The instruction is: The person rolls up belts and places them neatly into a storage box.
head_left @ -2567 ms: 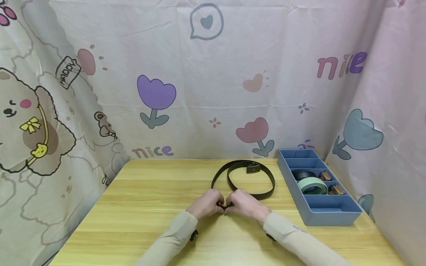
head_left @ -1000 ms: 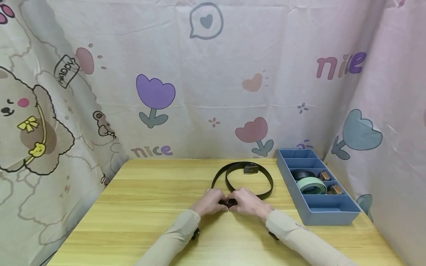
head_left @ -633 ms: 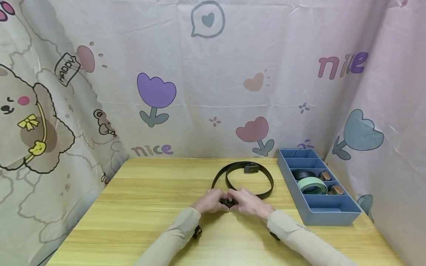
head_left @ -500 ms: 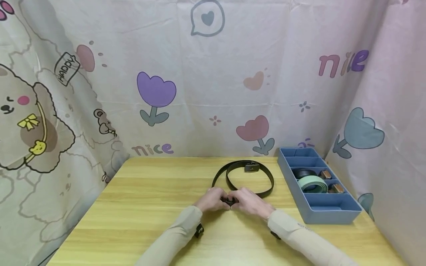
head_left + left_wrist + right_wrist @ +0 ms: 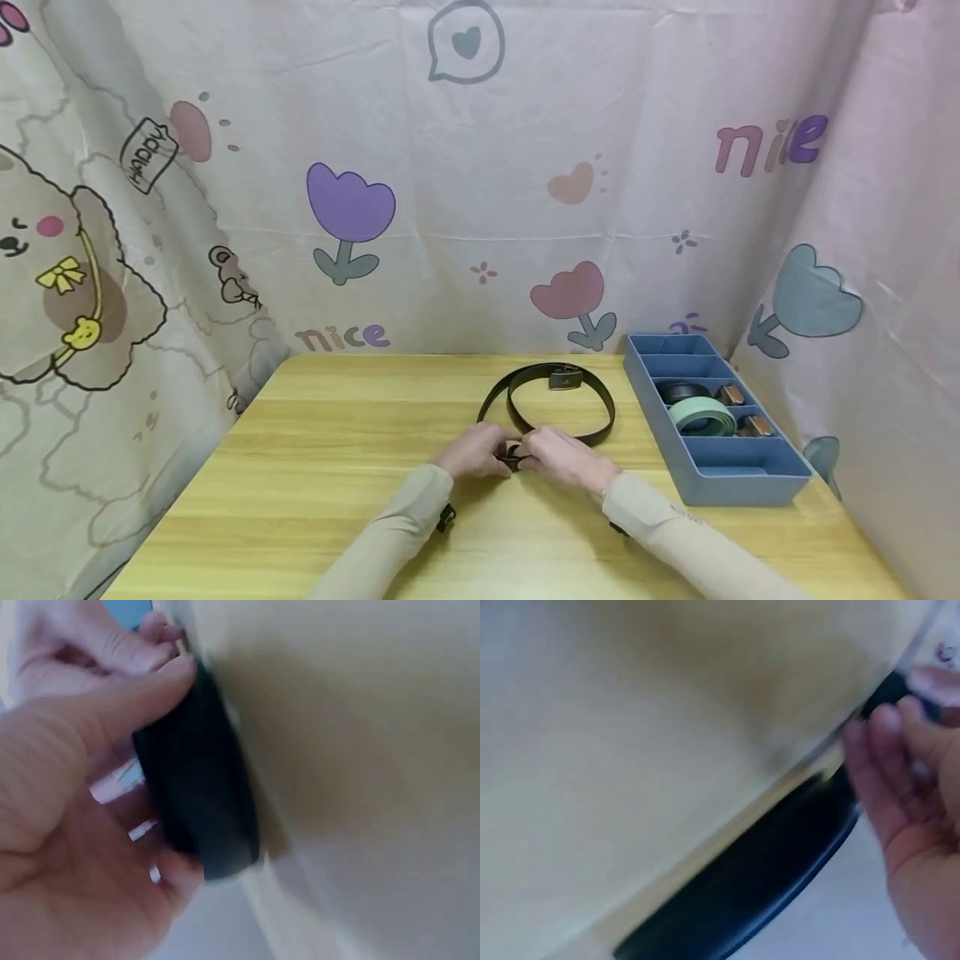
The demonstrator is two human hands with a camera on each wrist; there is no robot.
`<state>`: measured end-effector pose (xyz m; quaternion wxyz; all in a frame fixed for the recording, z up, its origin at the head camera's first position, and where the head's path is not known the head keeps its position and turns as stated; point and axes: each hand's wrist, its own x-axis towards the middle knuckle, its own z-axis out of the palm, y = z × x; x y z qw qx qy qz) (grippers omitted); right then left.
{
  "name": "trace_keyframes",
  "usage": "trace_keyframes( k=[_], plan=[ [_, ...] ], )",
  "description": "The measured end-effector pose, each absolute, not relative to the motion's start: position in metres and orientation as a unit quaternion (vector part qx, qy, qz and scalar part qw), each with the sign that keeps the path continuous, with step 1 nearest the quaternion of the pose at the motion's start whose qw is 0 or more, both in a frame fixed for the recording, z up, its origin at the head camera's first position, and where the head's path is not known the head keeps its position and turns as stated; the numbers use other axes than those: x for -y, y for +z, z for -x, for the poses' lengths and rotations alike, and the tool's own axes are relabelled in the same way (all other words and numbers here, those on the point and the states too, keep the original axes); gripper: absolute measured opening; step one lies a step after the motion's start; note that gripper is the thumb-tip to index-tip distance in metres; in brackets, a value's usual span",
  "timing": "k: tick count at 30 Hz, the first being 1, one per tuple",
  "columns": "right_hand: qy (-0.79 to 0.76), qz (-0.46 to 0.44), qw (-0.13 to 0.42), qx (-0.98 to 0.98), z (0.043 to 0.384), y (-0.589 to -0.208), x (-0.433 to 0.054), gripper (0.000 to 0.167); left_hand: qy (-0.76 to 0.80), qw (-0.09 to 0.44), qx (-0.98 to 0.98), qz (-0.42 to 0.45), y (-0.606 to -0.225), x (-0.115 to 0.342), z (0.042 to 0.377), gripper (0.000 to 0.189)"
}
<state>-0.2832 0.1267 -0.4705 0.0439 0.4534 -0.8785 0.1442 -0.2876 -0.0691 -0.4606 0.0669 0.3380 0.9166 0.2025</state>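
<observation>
A long black belt [image 5: 612, 400] lies on its edge in loose loops on the table, its dark buckle [image 5: 565, 380] at the far side. Its near end is rolled into a small coil between the two hands. The left hand [image 5: 474, 451] grips this coil, its thumb along the near top in the left wrist view, where the dark rolled strap [image 5: 199, 772] shows blurred. From the other side, the right hand [image 5: 566, 457] pinches at the coil with bent fingers. In the right wrist view a stretch of the strap [image 5: 742, 877] runs away beside that hand. Fingers partly hide the coil.
A blue divided box [image 5: 738, 492] stands at the table's right side. Inside are a rolled mint-green belt [image 5: 701, 414], a rolled black belt [image 5: 682, 392] and two metallic buckles [image 5: 756, 427]. A printed curtain [image 5: 480, 208] hangs behind the wooden table [image 5: 315, 467].
Both hands have shifted slightly right, and the belt's near end between them is rolled up more. The far buckle has turned and moved a little left. Just now the right fingers have drawn slightly from the left.
</observation>
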Motion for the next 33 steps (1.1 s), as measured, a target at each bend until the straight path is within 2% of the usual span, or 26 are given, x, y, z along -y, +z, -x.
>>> trace_keyframes(
  k=[3, 9, 16, 21, 28, 33],
  plan=[
    [0.131, -0.5, 0.048, 0.855, 0.292, -0.472, -0.131, 0.007, 0.179, 0.071, -0.908, -0.372, -0.456, 0.071, 0.292, 0.037],
    [0.15, -0.539, 0.031, 0.828, 0.297, -0.472, -0.137, 0.008, 0.205, 0.094, -0.889, -0.399, -0.458, 0.068, 0.296, 0.02],
    [0.13, -0.504, 0.057, 0.852, 0.287, -0.466, -0.129, 0.008, 0.215, 0.073, -0.9, -0.373, -0.458, 0.06, 0.296, 0.017],
    [0.139, -0.47, 0.038, 0.871, 0.281, -0.465, -0.125, 0.011, 0.205, 0.068, -0.908, -0.359, -0.458, 0.057, 0.294, 0.014],
    [0.16, -0.507, 0.002, 0.847, 0.291, -0.468, -0.135, 0.011, 0.232, 0.15, -0.892, -0.359, -0.456, 0.062, 0.294, 0.039],
    [0.165, -0.526, -0.021, 0.834, 0.296, -0.465, -0.14, 0.013, 0.24, 0.135, -0.884, -0.379, -0.455, 0.063, 0.299, 0.032]
  ],
)
